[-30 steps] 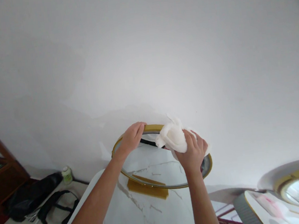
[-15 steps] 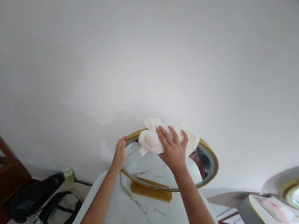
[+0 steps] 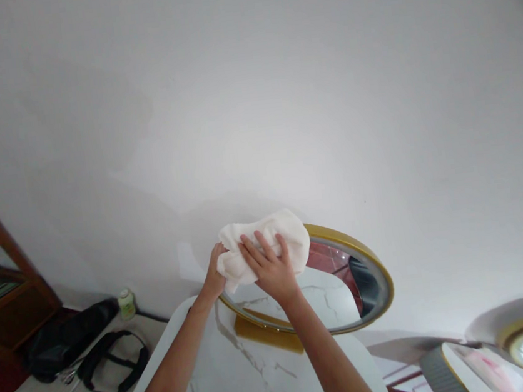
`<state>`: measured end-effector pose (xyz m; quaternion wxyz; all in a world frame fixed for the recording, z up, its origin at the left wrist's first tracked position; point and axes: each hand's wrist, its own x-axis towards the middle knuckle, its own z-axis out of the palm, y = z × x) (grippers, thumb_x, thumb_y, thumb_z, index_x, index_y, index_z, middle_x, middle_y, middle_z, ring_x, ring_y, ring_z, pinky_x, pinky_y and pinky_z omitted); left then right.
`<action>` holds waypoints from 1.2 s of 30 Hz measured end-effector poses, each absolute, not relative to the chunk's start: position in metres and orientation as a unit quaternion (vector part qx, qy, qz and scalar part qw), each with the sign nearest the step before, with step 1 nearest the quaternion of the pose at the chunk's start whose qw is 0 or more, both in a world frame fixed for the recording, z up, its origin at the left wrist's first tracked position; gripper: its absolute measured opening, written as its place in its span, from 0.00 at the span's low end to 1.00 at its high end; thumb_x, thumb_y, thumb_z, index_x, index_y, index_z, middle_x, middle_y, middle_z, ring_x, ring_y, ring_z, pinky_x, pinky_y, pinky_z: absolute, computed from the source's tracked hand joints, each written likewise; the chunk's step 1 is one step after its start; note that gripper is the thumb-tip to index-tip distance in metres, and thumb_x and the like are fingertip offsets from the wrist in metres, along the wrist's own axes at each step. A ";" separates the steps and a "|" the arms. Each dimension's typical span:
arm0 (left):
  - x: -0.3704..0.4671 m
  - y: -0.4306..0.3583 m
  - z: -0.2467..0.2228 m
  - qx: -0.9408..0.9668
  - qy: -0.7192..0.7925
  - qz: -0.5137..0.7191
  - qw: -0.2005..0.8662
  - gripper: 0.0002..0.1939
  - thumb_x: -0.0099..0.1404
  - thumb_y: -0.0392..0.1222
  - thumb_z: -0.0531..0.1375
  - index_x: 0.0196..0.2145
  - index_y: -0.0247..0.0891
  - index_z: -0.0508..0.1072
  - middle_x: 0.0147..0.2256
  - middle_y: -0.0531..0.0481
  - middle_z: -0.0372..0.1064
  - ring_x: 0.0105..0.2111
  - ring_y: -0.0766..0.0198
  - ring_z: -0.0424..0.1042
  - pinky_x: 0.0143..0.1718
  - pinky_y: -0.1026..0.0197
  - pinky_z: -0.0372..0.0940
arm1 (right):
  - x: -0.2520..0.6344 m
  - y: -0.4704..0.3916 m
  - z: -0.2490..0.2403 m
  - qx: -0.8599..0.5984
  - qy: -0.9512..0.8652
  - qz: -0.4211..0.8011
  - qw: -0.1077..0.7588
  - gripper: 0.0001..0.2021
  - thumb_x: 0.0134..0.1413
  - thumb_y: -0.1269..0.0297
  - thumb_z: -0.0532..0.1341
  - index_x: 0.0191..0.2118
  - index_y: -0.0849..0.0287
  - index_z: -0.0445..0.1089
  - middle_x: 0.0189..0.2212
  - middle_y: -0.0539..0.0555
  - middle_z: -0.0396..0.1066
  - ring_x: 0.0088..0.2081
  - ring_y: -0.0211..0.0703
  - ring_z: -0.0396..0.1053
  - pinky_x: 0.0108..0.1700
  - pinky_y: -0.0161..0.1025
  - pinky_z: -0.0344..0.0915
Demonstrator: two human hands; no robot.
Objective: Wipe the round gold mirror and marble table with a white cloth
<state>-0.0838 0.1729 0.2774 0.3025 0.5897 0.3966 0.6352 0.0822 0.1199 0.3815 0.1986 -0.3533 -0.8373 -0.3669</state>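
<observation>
White cloth (image 3: pixel 293 236) under spread right fingers (image 3: pixel 266 246), apparently against mirror (image 3: pixel 322 296).

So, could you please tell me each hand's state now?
Left hand: at the mirror, partly hidden; grip cannot be told.
Right hand: open, fingers spread on the white cloth.

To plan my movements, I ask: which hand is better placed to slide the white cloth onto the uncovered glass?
Probably the right hand: it lies spread on the white cloth, nearer the uncovered side of the mirror. The left hand is at the opposite edge, farther away.
</observation>
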 end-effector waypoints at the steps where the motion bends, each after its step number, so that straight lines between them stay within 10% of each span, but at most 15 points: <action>1: -0.084 0.173 0.277 0.593 0.388 0.640 0.297 0.20 0.64 0.56 0.52 0.47 0.43 0.69 0.47 0.44 0.66 0.50 0.53 0.63 0.55 0.49 0.57 | 0.084 0.119 0.383 -0.362 -0.834 -0.365 0.202 0.23 0.60 0.66 0.53 0.61 0.53 0.57 0.64 0.51 0.50 0.65 0.52 0.42 0.63 0.64 0.30; 12: -0.083 0.176 0.275 0.594 0.414 0.629 0.283 0.22 0.71 0.53 0.42 0.54 0.41 0.62 0.50 0.45 0.62 0.54 0.61 0.59 0.59 0.52 0.51 | 0.129 0.102 0.401 -0.483 -0.736 -0.353 0.316 0.28 0.53 0.67 0.56 0.61 0.51 0.57 0.58 0.51 0.61 0.64 0.58 0.46 0.62 0.65 0.34; 36: -0.083 0.173 0.277 0.584 0.403 0.631 0.315 0.23 0.71 0.53 0.42 0.55 0.41 0.63 0.51 0.45 0.63 0.54 0.59 0.60 0.59 0.52 0.51 | 0.115 0.107 0.397 -0.430 -0.805 -0.335 0.233 0.29 0.56 0.66 0.55 0.64 0.49 0.51 0.63 0.49 0.52 0.65 0.54 0.43 0.64 0.63 0.30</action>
